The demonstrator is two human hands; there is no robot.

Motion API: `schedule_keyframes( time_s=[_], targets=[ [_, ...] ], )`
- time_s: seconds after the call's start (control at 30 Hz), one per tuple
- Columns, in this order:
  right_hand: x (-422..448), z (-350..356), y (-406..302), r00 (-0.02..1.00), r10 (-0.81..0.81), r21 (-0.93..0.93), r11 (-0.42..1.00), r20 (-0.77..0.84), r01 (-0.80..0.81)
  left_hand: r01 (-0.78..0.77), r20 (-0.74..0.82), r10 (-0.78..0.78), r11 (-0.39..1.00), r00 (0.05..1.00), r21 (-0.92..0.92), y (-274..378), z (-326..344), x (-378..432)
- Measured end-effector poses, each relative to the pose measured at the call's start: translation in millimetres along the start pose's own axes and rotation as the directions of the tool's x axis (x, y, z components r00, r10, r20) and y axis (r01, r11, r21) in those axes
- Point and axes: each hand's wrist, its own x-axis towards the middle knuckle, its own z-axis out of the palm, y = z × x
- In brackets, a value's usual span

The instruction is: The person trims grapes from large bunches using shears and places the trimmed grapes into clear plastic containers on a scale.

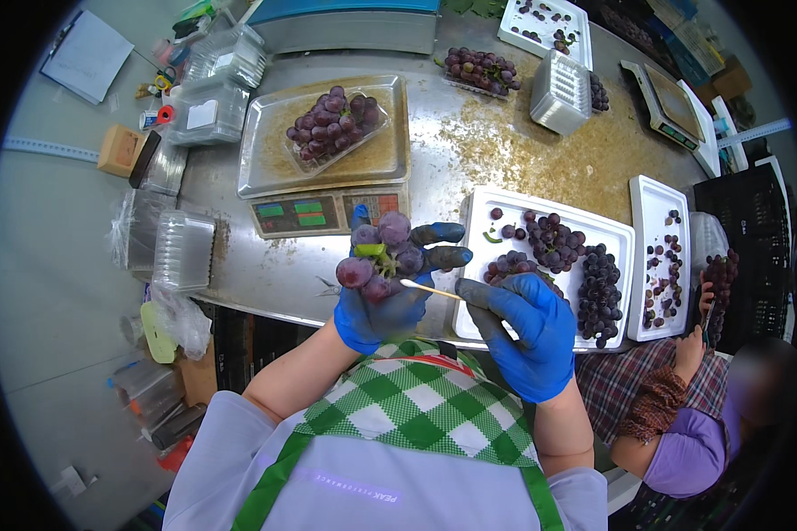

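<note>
On the palm of my blue-gloved left hand (385,315) rests a small cluster of purple grapes (393,232) with a green stem, its thumb and fingers spread around it. My right hand (531,332), gloved in blue too, pinches a cotton swab (432,289) between thumb and forefinger. The swab's white tip points at the cluster's lower right side; whether it touches a grape I cannot tell. Behind my right hand lies a white foam tray (481,206) with several grape bunches (599,292) and a few loose grapes. A pair of metal snips (327,287) lies left of my left hand.
Ahead stands a digital scale (259,149) bearing a bunch of grapes (335,123) in a clear plastic tray. Stacked clear containers (184,249) line the left edge. Another foam tray (679,206) is at right, where a co-worker (691,355) holds grapes. A second scale (664,106) stands far right.
</note>
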Motion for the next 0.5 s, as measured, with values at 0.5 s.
schedule_keyframes(
  time_s=[0.5],
  targets=[
    [2,2,5,1.000,0.001,-0.031,1.000,0.002,-0.001,-0.146,-0.215,0.206,0.953,0.955,0.267,-16,22,-1]
  ],
)
